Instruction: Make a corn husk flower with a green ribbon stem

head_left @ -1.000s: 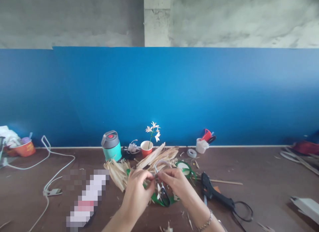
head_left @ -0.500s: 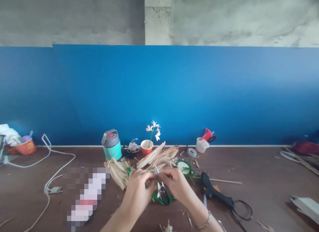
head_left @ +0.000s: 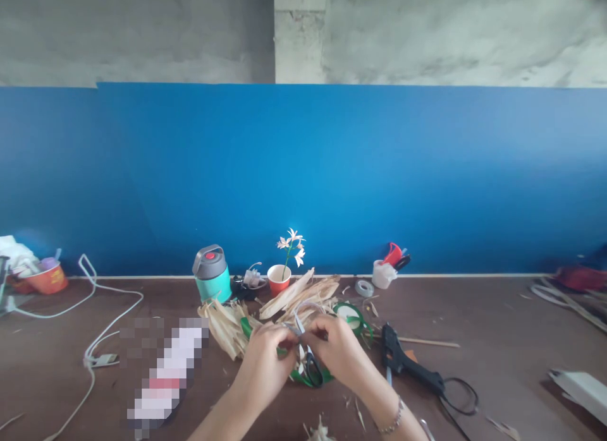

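Observation:
My left hand (head_left: 269,352) and my right hand (head_left: 328,340) meet over the middle of the table, fingertips pinched close together. Whatever is between the fingers is too small to make out. Scissors (head_left: 313,369) with dark handles are between and below my hands, blades pointing away; whether a finger touches them I cannot tell. Near the handles are small pale petal-like pieces (head_left: 301,359) and a loop of green ribbon (head_left: 303,381). Beyond my fingers lie dried husk strips (head_left: 310,296), with another husk bundle (head_left: 222,330) left of my left hand.
Behind the husks, a paper cup (head_left: 279,280) holds a white-flowered stem (head_left: 290,251). A teal jar (head_left: 213,282) stands to its left. On the right are a ribbon spool (head_left: 348,316), a tape roll (head_left: 364,288) and a black glue gun (head_left: 410,365) with its cord. A white cable (head_left: 114,289) runs along the left.
Both hands stay pinched together in the same place, with only slight finger movement. The whole view has shifted very slightly; the things on the table keep their places.

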Tool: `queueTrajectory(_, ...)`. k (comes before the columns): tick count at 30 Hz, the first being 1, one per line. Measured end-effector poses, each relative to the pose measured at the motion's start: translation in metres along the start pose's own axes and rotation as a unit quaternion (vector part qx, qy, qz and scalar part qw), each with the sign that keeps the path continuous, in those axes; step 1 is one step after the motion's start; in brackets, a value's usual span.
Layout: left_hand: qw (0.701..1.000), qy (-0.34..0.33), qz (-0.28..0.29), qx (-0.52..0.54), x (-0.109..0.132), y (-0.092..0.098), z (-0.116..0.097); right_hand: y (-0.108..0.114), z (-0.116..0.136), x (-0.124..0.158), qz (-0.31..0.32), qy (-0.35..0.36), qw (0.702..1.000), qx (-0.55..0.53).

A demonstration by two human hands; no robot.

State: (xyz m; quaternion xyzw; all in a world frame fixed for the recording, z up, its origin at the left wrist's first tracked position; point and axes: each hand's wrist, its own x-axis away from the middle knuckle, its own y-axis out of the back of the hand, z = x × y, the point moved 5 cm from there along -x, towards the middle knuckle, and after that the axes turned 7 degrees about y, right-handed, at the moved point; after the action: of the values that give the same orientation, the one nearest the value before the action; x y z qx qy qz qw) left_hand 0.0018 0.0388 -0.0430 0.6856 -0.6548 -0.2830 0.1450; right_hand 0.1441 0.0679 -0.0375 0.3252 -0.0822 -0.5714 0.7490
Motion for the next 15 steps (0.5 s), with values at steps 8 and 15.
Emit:
queueTrajectory(8, 0.93, 0.221, 0.126, 0.264, -0.002, -0.016, 0.025, 0.006, 0.011, 0.002, 0.03, 0.046, 0.998, -0.006)
queueTrajectory(15, 0.893, 0.259, 0.187, 0.318, 0.002, -0.023, 0.036, 0.008, 0.015, 0.005, 0.061, 0.069, 0.995, -0.03)
